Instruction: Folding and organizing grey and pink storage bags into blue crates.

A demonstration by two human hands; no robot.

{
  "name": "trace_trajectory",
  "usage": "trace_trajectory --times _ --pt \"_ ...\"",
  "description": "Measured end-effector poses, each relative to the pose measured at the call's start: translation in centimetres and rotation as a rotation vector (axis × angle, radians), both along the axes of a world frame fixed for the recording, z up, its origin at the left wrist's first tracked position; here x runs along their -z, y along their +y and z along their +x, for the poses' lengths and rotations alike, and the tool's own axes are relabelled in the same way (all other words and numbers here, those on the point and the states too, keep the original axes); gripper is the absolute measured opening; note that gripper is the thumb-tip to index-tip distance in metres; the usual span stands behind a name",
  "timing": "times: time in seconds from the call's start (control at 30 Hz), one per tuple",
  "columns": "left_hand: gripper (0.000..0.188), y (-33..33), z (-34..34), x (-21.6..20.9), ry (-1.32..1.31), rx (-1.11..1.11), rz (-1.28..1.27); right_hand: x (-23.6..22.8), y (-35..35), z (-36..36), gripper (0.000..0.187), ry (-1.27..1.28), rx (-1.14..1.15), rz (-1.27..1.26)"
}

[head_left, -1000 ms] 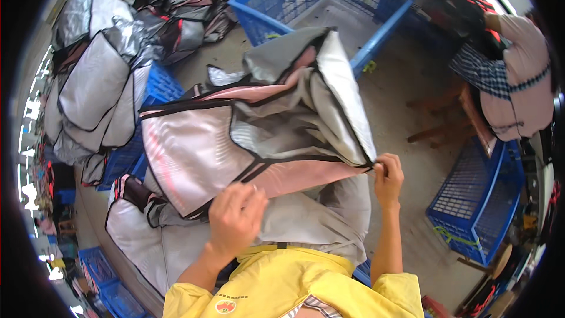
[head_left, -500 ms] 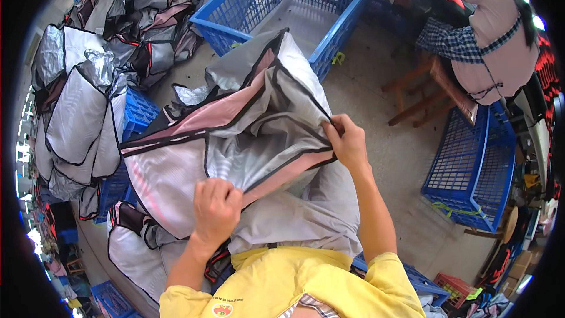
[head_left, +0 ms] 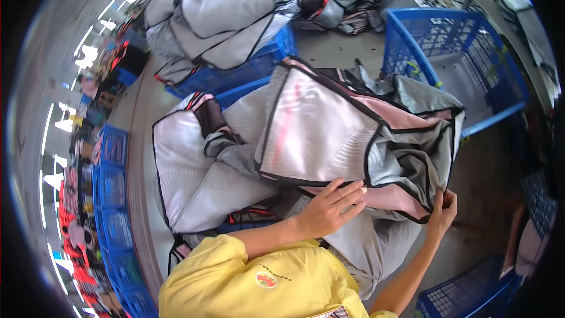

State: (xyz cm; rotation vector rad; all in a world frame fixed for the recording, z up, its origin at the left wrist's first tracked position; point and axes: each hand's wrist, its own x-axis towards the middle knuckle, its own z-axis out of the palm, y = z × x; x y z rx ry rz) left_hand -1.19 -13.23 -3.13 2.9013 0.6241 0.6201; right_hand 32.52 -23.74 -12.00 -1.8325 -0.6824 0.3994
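Across my lap lies a large sewn fabric bag (head_left: 323,126) with silvery-white, grey and pink panels and black bound edges. Its grey inner side shows in crumpled folds on the right. My left hand (head_left: 331,211) rests on the near bound edge, fingers stretched out over the white and pink panels. At the bag's right corner my right hand (head_left: 442,215) pinches the black edging between thumb and fingers. Some of the right fingers are hidden behind the cloth. Another white panelled bag (head_left: 187,171) lies just left of the one I handle, partly under it.
White bags (head_left: 226,3) are heaped on a blue crate (head_left: 247,62) at the far left. An open blue basket (head_left: 453,23) stands far right, another blue basket (head_left: 471,294) near right. Stacked blue crates (head_left: 115,212) line the left. A person's checked garment (head_left: 540,200) shows at the right edge.
My view has swung left, so the baskets and person now appear farther right. The left fingers have loosened from a closed grip and stretched out. My right hand still pinches the edge.
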Motion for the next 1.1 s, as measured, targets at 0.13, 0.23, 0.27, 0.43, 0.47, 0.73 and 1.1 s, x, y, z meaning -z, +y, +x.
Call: trace_trajectory --times 0.13,0.23,0.27,0.43,0.47,0.73,1.1 --pt "0.023 1.0 0.0 1.2 -0.046 0.004 -0.02 -0.2 0.9 0.4 0.022 -0.051 -0.066 -0.014" --pt "0.02 1.5 0.2 1.5 -0.086 0.027 -0.029 -0.2 0.8 0.7 0.023 -0.08 -0.054 -0.029" --pt "0.02 1.4 0.2 1.5 -0.104 0.033 -0.015 -0.6 0.4 0.8 0.023 -0.123 -0.062 -0.036" --pt "0.024 1.8 0.1 0.3 -0.124 0.007 -0.019 -1.8 0.2 -1.0 0.023 -0.215 -0.116 -0.077" --pt "0.023 1.7 -0.2 0.2 -0.109 0.015 -0.021 -2.0 -0.3 -1.4 0.023 -0.229 -0.121 -0.084" --pt "0.026 5.3 1.5 -4.1 -0.187 0.136 -0.087 -3.6 -3.0 -5.1 0.012 -0.124 -0.018 -0.102" --pt "0.028 14.7 15.2 -2.0 0.732 0.218 -0.389 -3.3 -2.6 -5.4 0.01 -0.115 0.029 -0.038"
